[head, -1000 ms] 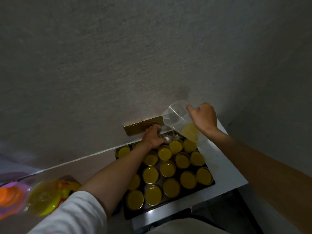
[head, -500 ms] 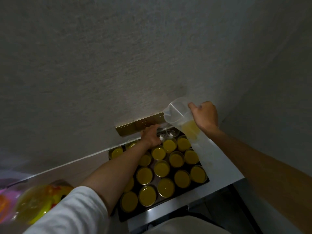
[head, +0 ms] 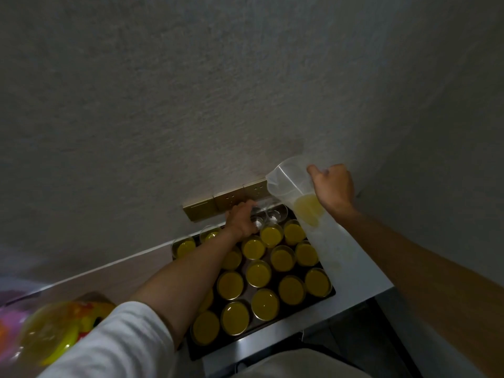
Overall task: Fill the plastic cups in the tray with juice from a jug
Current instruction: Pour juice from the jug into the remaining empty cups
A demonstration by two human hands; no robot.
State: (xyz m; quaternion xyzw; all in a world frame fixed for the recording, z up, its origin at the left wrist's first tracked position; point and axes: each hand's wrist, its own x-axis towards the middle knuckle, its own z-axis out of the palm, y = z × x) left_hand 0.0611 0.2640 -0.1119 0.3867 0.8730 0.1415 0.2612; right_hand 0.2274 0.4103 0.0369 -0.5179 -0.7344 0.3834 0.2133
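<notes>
A dark tray (head: pixel 331 294) on a white counter holds several plastic cups of yellow juice (head: pixel 257 272). Two clear cups (head: pixel 276 214) at the tray's far edge hold no yellow juice. My left hand (head: pixel 241 221) reaches over the tray and holds a clear cup (head: pixel 258 223) at the far row. My right hand (head: pixel 333 186) grips a translucent jug (head: pixel 290 184), tilted with its spout down toward the far cups; a little yellow juice (head: pixel 309 207) sits in its low side.
A grey wall with a brass socket strip (head: pixel 215 204) rises right behind the tray. The white counter (head: pixel 362 271) ends in an edge right of the tray. Blurred yellow and orange packaging (head: pixel 51 331) lies at the lower left.
The jug in my right hand has risen slightly and stays tilted. My left hand stays at the far row of cups. The view has shifted a little.
</notes>
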